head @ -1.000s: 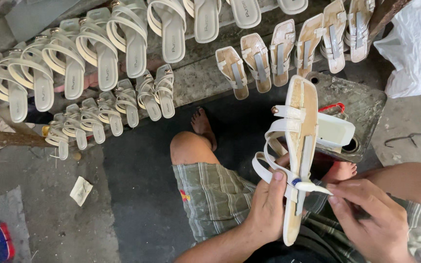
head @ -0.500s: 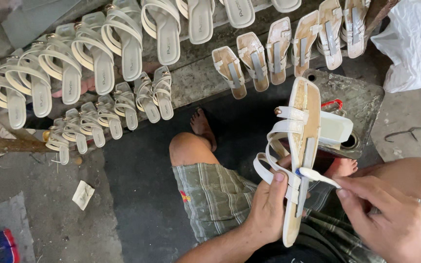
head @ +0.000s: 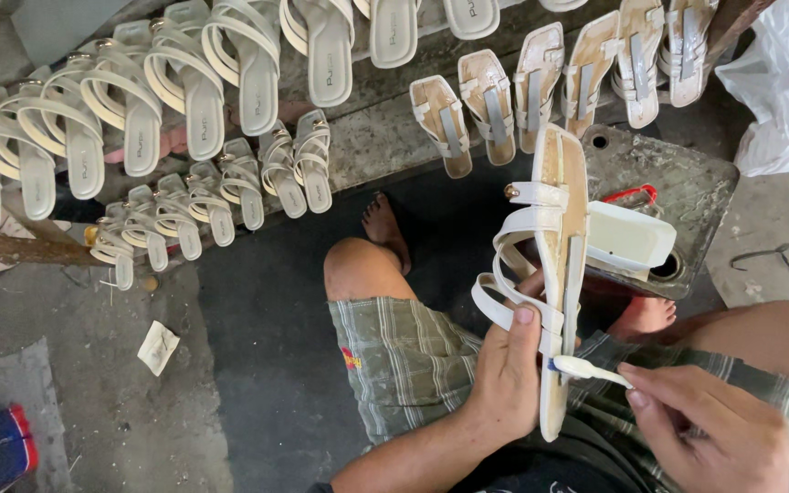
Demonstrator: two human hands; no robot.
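Gripping the sandal (head: 559, 274) from its strap side, the left hand (head: 504, 374) holds it above the lap, long axis running away from the person, sole edge up. The right hand (head: 705, 434) pinches a small white brush (head: 586, 369), its head touching the sole's near end. Finished sandals (head: 203, 100) hang on racks beyond the knees.

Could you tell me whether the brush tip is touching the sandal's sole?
Touching: the head view shows the brush tip pressed against the sandal sole's edge, no gap.
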